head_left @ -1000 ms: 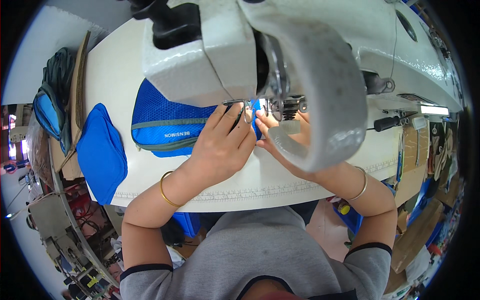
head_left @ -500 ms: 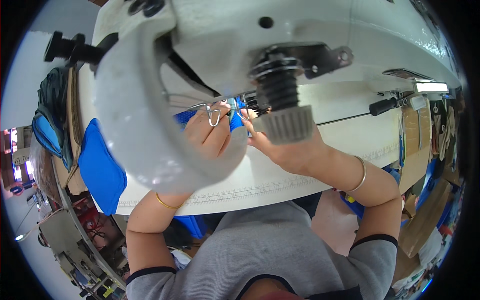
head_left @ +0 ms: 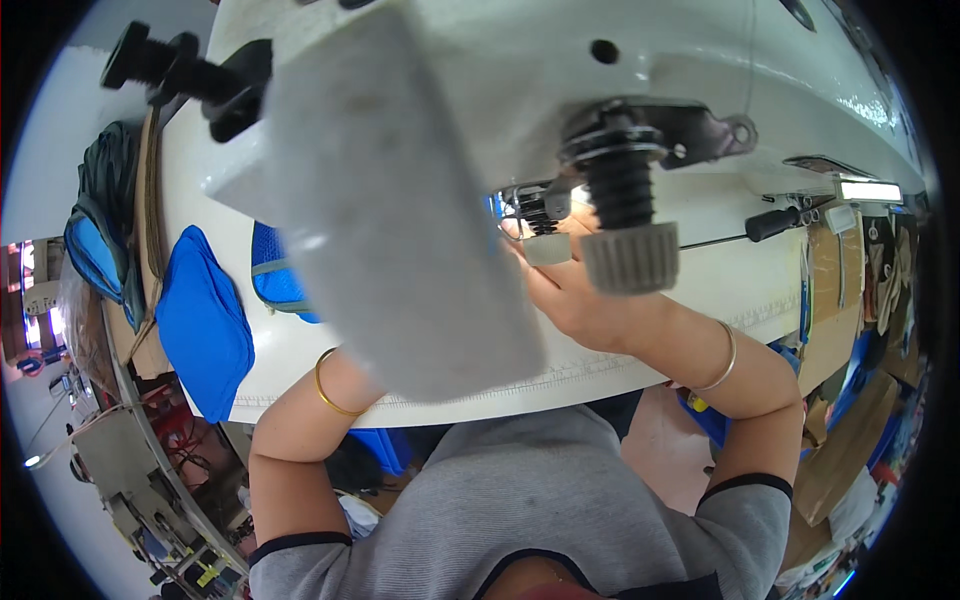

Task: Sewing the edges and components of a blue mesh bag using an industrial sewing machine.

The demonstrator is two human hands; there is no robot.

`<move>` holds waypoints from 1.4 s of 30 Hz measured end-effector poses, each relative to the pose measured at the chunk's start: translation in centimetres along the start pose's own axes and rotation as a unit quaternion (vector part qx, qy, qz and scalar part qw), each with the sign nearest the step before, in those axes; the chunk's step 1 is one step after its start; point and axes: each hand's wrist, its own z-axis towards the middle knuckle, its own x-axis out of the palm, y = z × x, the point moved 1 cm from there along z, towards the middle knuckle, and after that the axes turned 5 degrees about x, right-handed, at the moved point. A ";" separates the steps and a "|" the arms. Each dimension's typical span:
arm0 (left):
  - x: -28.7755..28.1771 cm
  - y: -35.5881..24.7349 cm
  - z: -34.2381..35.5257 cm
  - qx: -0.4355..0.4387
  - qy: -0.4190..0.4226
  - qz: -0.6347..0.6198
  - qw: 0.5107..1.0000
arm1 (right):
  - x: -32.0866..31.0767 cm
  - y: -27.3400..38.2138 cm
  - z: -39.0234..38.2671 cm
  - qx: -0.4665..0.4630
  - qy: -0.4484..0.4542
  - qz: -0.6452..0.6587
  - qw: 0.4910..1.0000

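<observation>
A white sewing machine head (head_left: 400, 230) fills the upper middle and covers my left hand; only the wrist with a gold bangle (head_left: 340, 385) shows below it. My right hand (head_left: 580, 305) rests by the presser foot (head_left: 515, 215), partly behind the tension knob (head_left: 630, 260). Its visible fingers stretch toward the needle area, apart from one another; no held thing shows. Left of the machine head, a blue mesh piece with grey-green edging (head_left: 280, 278) sticks out onto the white table (head_left: 450, 400). A bit of blue shows beside the presser foot too.
Stacked blue fabric pieces (head_left: 203, 325) lie at the table's left edge, near a dark green and blue bag (head_left: 100, 235). A black-handled screwdriver (head_left: 772, 223) lies at the right. A ruler scale runs along the front edge. A wooden board (head_left: 850, 440) stands low at right.
The machine head appears shifted right in view and now hides my left hand, which was visible before. The blue mesh piece now shows to its left. My right hand stays near the presser foot.
</observation>
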 end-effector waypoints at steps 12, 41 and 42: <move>0.0 -0.1 0.5 0.073 0.000 0.140 0.987 | 1.3 0.7 -0.2 0.011 0.005 0.107 0.994; 0.7 0.6 0.3 0.036 -0.014 0.060 0.997 | 2.0 -0.4 0.0 0.034 0.005 0.080 0.996; 0.8 0.5 0.1 0.033 -0.011 0.069 0.997 | 1.5 -0.1 0.3 0.041 -0.002 0.071 0.997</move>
